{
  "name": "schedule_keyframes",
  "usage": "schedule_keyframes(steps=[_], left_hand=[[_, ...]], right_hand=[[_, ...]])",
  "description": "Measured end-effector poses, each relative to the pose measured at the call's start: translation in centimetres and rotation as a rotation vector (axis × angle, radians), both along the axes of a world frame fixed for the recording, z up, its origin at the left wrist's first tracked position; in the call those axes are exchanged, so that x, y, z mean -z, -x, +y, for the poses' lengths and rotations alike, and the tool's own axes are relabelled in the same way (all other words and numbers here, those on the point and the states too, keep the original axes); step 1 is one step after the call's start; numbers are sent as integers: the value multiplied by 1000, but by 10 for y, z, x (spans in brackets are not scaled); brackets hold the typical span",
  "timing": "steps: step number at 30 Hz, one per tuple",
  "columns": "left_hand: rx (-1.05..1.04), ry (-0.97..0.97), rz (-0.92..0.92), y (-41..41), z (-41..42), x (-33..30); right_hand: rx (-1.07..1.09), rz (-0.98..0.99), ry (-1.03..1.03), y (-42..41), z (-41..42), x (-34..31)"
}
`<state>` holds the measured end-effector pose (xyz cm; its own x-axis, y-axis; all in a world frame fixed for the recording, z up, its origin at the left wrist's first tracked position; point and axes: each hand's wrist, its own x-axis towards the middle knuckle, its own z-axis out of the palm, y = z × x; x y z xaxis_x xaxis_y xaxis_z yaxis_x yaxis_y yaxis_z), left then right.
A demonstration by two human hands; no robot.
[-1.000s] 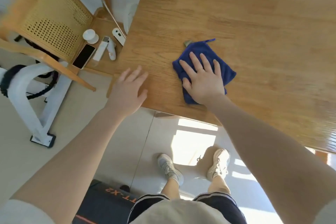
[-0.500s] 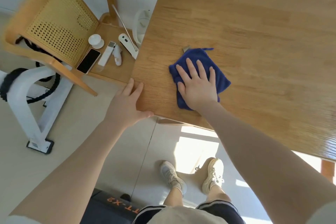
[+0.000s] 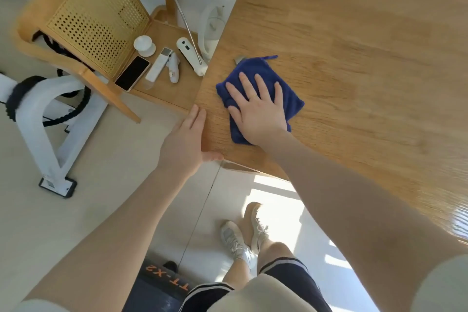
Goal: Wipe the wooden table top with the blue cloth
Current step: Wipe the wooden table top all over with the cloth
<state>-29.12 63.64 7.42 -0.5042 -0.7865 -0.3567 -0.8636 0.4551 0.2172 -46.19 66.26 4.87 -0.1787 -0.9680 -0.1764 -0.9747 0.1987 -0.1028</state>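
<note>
The blue cloth (image 3: 253, 67) lies flat on the wooden table top (image 3: 354, 71), close to the table's near left corner. My right hand (image 3: 255, 106) presses down on the cloth with the palm flat and the fingers spread, covering its middle. My left hand (image 3: 183, 144) rests against the corner itself. Its fingers lie together along the table's left edge and the thumb lies along the near edge. It holds nothing.
A wooden chair (image 3: 93, 15) with a cane back stands left of the table, its seat bearing a phone (image 3: 132, 72) and several small white items. A white exercise frame (image 3: 45, 119) stands further left. Dark equipment (image 3: 162, 284) lies on the floor by my feet.
My right hand has slid the cloth left, toward the corner. My left hand has come off the table top and now sits against the corner's edges.
</note>
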Motion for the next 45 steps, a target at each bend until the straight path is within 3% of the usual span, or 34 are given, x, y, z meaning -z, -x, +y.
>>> schedule_keyframes(steps=[8,12,17,24,28,32,34,42,45], left_hand=[[-5,28,72,1,-1,-8],[-65,-70,111,4,-9,-17],[-151,-232,44,-1,-26,-24],[-326,-192,307,-24,-14,-8],[-257,-215,447,-35,-15,4],[-224,-402,469,-64,-35,6],[-183,-401,447,-78,-49,5],[-76,-426,425,-86,-82,3],[30,-371,386,-79,-89,-1]], right_hand=[[-246,11,-63,-40,60,3],[-358,-44,-41,-24,18,-2],[-173,-64,-15,-29,-39,-1],[-366,-13,-56,-45,40,0],[-362,-26,-76,-40,9,-4],[-81,-26,-36,-56,-39,-1],[-22,-8,-16,-70,-40,0],[-250,86,-20,-112,15,8],[-94,9,-13,-101,-16,2]])
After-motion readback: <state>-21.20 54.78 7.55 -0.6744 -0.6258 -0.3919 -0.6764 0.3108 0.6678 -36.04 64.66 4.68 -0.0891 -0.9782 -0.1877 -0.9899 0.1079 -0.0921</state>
